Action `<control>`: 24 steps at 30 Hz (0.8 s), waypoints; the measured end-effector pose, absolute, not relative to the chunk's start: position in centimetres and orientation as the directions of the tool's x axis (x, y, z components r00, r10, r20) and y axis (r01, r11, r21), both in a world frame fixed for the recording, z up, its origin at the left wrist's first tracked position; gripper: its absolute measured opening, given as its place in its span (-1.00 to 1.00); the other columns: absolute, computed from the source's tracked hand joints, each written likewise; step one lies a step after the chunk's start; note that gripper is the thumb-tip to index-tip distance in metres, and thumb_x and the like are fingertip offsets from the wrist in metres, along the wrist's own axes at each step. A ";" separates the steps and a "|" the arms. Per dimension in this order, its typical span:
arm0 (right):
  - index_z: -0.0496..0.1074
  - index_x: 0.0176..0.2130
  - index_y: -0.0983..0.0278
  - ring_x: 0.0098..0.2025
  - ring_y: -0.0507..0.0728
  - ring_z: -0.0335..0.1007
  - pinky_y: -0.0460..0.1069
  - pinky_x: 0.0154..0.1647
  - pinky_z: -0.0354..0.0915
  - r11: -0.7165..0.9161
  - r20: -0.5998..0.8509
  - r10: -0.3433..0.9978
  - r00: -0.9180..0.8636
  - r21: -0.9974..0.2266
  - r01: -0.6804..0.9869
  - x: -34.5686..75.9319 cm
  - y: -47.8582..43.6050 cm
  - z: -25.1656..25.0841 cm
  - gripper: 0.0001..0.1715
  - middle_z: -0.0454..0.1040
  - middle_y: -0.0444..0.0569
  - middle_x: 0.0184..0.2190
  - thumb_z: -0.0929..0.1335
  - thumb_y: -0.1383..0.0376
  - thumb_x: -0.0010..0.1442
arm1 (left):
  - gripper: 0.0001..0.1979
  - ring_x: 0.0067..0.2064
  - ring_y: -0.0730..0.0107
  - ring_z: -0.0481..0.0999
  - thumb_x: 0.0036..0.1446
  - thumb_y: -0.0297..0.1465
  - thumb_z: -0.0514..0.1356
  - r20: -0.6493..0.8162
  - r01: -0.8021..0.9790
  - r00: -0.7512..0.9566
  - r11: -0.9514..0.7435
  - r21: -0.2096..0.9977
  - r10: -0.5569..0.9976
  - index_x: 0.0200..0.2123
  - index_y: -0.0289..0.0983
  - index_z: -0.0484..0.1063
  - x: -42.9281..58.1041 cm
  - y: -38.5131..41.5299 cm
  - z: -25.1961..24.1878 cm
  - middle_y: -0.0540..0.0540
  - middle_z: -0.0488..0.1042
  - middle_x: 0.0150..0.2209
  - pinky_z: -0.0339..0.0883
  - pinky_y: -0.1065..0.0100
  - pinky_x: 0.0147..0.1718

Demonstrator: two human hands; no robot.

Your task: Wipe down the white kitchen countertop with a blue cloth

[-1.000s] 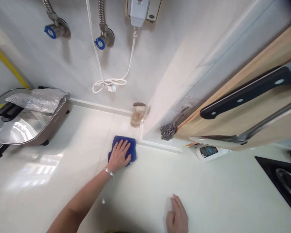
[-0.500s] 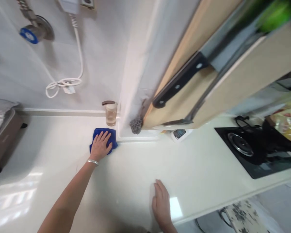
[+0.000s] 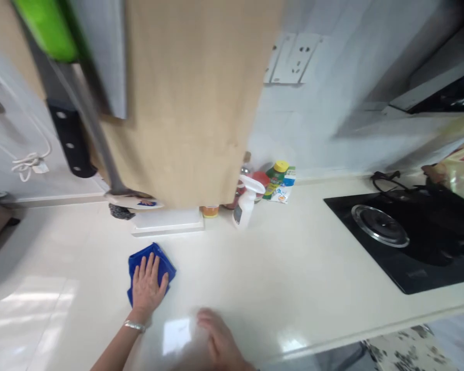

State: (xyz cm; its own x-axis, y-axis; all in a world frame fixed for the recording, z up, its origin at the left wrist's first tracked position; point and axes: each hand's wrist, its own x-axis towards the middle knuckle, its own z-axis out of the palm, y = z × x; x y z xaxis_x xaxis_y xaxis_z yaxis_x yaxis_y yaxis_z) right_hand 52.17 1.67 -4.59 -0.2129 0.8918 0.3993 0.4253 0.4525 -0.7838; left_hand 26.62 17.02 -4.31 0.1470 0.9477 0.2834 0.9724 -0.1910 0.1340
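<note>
My left hand (image 3: 147, 286) lies flat with spread fingers on a folded blue cloth (image 3: 136, 261), pressing it onto the white countertop (image 3: 294, 257). A silver bracelet sits on that wrist. My right hand (image 3: 218, 337) rests on the countertop near the front edge, fingers together and blurred, with nothing visible in it.
A wooden cutting board (image 3: 185, 103) and a black-handled knife (image 3: 71, 139) hang overhead at the back. Behind stand a white spray bottle (image 3: 246, 201), seasoning jars (image 3: 274, 179) and a steel scourer (image 3: 120, 211). A black gas hob (image 3: 406, 237) lies to the right. The counter's front edge runs lower right.
My view has swung right, showing the hob and bottles. My left hand has slid the blue cloth away from the back wall toward me. My right hand stays on the counter.
</note>
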 end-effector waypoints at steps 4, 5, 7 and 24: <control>0.36 0.11 0.14 0.18 0.08 0.39 0.02 0.20 0.38 0.320 0.343 0.939 -0.030 -0.836 0.445 62.3 1.7 -2.9 -0.41 0.48 -0.05 0.10 0.15 0.51 0.18 | -0.35 0.44 -0.08 0.01 0.29 -0.17 -0.02 0.225 0.970 0.180 -0.210 0.121 0.958 0.37 -0.34 0.16 37.2 15.8 -3.4 -0.23 0.15 0.40 -0.04 -0.11 0.35; 0.37 0.11 0.14 0.17 0.08 0.40 0.01 0.18 0.39 0.299 0.340 0.940 0.005 -0.833 0.466 64.7 1.7 -2.7 -0.44 0.49 -0.04 0.10 0.16 0.50 0.20 | -0.34 0.43 -0.07 0.02 0.29 -0.16 -0.02 0.207 0.969 0.185 -0.214 0.126 0.961 0.37 -0.33 0.16 39.8 16.2 -3.1 -0.22 0.14 0.40 -0.04 -0.10 0.35; 0.39 0.08 0.16 0.14 0.08 0.43 0.02 0.14 0.41 0.266 0.343 0.938 0.057 -0.815 0.515 69.3 1.8 -2.7 -0.50 0.50 -0.03 0.08 0.17 0.46 0.24 | -0.34 0.44 -0.07 0.01 0.28 -0.17 0.00 0.176 0.967 0.181 -0.208 0.148 0.968 0.38 -0.32 0.15 44.5 17.4 -2.5 -0.21 0.13 0.40 -0.05 -0.10 0.36; 0.34 0.15 0.33 0.15 0.32 0.37 0.25 0.14 0.31 0.181 0.319 0.944 0.086 -0.717 0.673 80.0 0.7 -5.0 -0.37 0.42 0.23 0.14 0.11 -0.03 0.38 | -0.25 0.46 0.03 -0.07 0.25 -0.06 0.08 0.072 0.660 0.621 -0.569 0.490 0.781 0.43 -0.17 0.01 57.8 -0.6 -2.7 -0.12 0.08 0.43 -0.15 -0.09 0.40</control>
